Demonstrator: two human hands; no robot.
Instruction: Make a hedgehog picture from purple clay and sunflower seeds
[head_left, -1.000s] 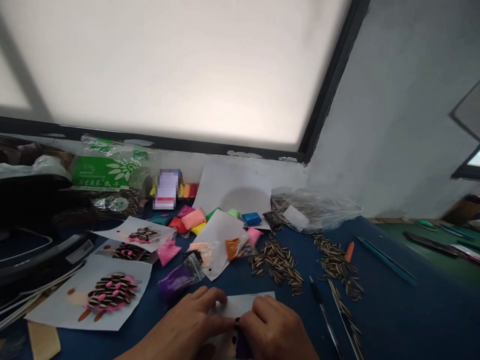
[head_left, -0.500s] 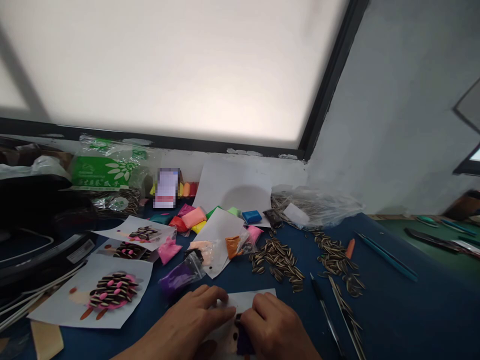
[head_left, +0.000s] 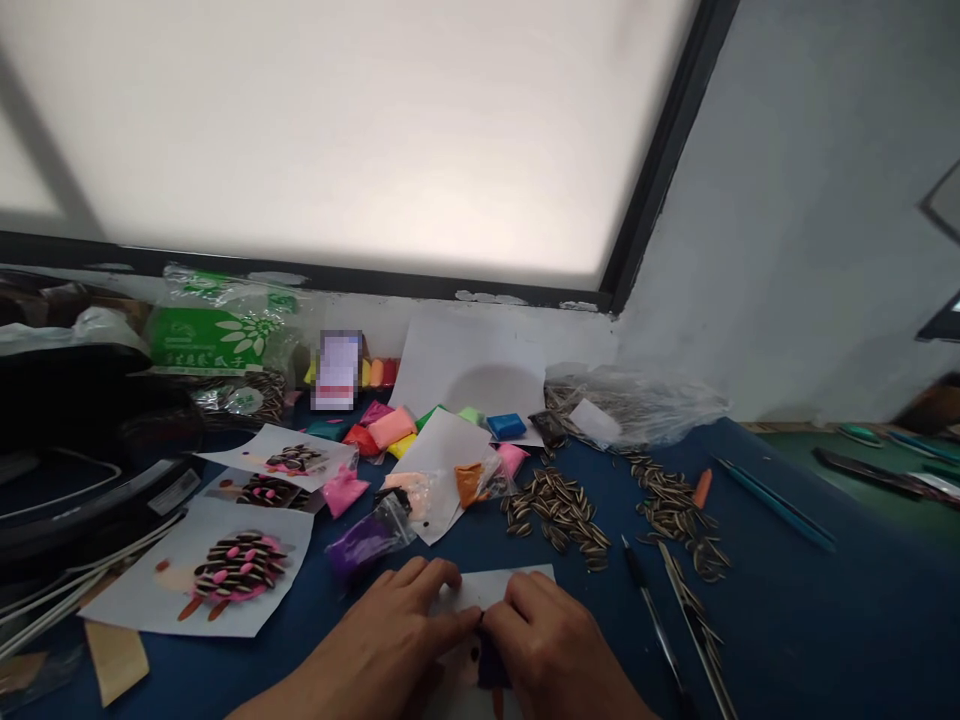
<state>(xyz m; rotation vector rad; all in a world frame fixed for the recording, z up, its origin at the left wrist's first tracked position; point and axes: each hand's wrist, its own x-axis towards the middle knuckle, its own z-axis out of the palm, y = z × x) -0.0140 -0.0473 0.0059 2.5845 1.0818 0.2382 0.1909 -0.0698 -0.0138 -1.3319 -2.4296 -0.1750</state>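
Biggest first: blue-covered flat bench, clock read from the work sheet. Work sheet = white rectangular paper sheet, bottom centre, under both hands. At 9 o'clock, a white paper sheet with a pink clay hedgehog, rows of striped seeds on its back; looks complete. Left hand: fingers bent, thumb and index reaching onto the work sheet. Right hand: fingers curled tight against the clay patch; whether either hand pinches anything, can't tell. Loose heap of striped brown seeds at 1 o'clock. Shiny purple clay packet in clear plastic at 10 o'clock. Smaller: dark purple flat clay patch, brown-orange clay strip, round black dot, all on the work sheet. Progress, my read: patch, strip and dot are down, patch edge probably being shaped; no seeds on the visible part, so seed rows likely remain. Much is hidden.
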